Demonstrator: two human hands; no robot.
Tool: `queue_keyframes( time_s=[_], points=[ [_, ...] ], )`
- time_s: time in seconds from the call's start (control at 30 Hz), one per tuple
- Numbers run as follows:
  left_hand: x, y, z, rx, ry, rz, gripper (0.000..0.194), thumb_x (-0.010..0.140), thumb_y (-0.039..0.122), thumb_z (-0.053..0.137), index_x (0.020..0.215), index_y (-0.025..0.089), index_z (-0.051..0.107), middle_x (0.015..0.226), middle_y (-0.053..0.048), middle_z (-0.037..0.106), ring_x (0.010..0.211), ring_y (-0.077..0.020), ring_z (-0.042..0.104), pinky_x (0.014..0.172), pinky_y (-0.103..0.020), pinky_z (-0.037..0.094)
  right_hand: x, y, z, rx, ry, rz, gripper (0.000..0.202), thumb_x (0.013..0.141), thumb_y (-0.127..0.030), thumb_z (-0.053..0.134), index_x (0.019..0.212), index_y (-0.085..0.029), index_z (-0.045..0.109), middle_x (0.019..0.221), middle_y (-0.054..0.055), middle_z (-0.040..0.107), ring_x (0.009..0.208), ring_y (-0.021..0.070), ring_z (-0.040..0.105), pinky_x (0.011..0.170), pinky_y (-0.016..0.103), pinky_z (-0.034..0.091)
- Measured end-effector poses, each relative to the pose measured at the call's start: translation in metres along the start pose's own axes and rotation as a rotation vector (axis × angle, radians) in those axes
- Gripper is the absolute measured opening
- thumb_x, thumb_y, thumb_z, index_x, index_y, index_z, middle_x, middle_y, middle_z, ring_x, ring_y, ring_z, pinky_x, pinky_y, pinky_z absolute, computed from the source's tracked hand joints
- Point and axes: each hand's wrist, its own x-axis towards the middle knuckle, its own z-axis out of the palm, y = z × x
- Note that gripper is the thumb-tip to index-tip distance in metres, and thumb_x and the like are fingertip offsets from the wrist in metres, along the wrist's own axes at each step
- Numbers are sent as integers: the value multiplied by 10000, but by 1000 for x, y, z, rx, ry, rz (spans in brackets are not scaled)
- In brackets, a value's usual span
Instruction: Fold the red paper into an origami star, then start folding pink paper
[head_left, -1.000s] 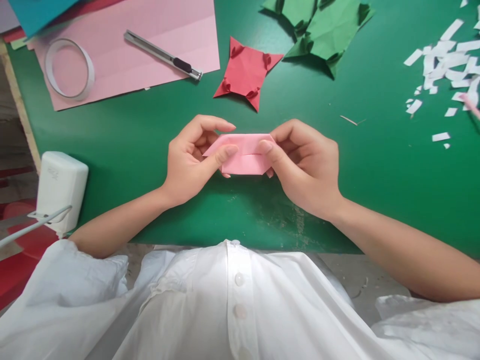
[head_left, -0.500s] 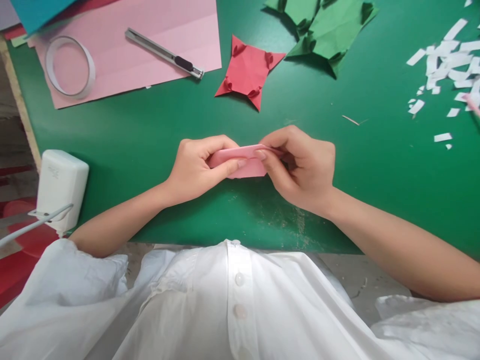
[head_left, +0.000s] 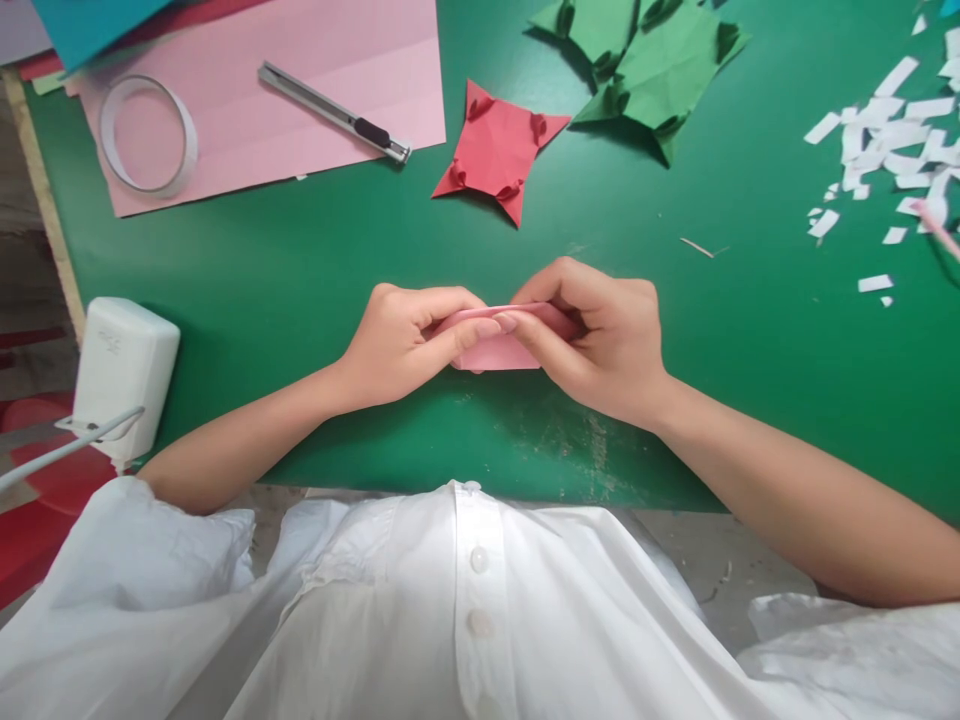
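A small folded piece of pink paper (head_left: 501, 352) is pinched between both hands near the front of the green table. My left hand (head_left: 401, 345) grips its left end, thumb along the near face and fingers behind. At the right end, my right hand (head_left: 607, 335) holds it the same way. The two thumb tips meet at the middle of the paper's upper edge. My fingers cover both ends, so its full shape is hidden. Beyond the hands lies a red folded paper star (head_left: 495, 148) with curled corners.
Green folded paper shapes (head_left: 664, 75) lie at the back. A box cutter (head_left: 337, 112) and a tape roll (head_left: 187, 150) rest on a pink sheet (head_left: 255, 100). White paper scraps (head_left: 892, 135) are scattered right. A white corded device (head_left: 127, 365) stands at the left edge.
My right thumb has shifted left to meet my left thumb. The pink paper has come slightly nearer to me, and its upper edge now bows a little. Both hands keep hold.
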Motion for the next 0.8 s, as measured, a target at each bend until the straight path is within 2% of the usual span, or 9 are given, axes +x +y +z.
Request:
queue_keyframes(
  time_s=[0.17, 0.3, 0.43, 0.53, 0.63, 0.8],
  points=[
    [-1, -1, -3, -8, -18, 32, 409, 985, 522, 581, 763, 228, 760, 550, 32, 631, 489, -78, 520, 505, -219, 404, 1, 1, -2, 28, -38, 48, 285, 968, -365, 637, 732, -218, 573, 566, -56, 448, 510, 82, 349, 541, 271, 353],
    [0, -3, -3, -15, 0, 82, 363, 974, 473, 615, 748, 229, 760, 577, 36, 644, 512, -71, 532, 529, -212, 419, 1, 0, -3, 53, -72, 70, 292, 975, -342, 603, 713, -218, 567, 603, -45, 503, 520, 83, 359, 547, 278, 345],
    [0, -2, -2, 30, 40, 53, 417, 962, 532, 608, 735, 220, 767, 564, 27, 630, 499, -75, 506, 503, -222, 398, 1, 1, -2, 52, -76, 112, 289, 973, -383, 616, 737, -216, 599, 637, -34, 581, 539, 87, 435, 533, 271, 360],
    [-1, -1, -1, 14, 74, 22, 434, 951, 557, 623, 730, 212, 767, 558, 23, 645, 492, -76, 546, 494, -211, 423, 2, -1, -2, 76, -16, 152, 300, 947, -427, 672, 744, -210, 632, 653, -28, 625, 542, 86, 476, 518, 267, 378],
    [-2, -1, 0, -118, 66, -59, 392, 940, 556, 650, 798, 211, 768, 610, 21, 696, 515, -93, 654, 497, -188, 504, 4, -3, -3, 152, 73, 242, 358, 878, -484, 760, 698, -206, 623, 651, -23, 649, 509, 87, 516, 459, 264, 394],
    [-2, 0, -1, -334, 14, -202, 408, 833, 585, 767, 827, 187, 678, 630, 15, 715, 527, -135, 715, 471, -194, 583, 6, -1, -7, 195, 199, 323, 414, 798, -463, 841, 615, -214, 565, 562, -37, 579, 409, 92, 515, 335, 256, 334]
  ],
)
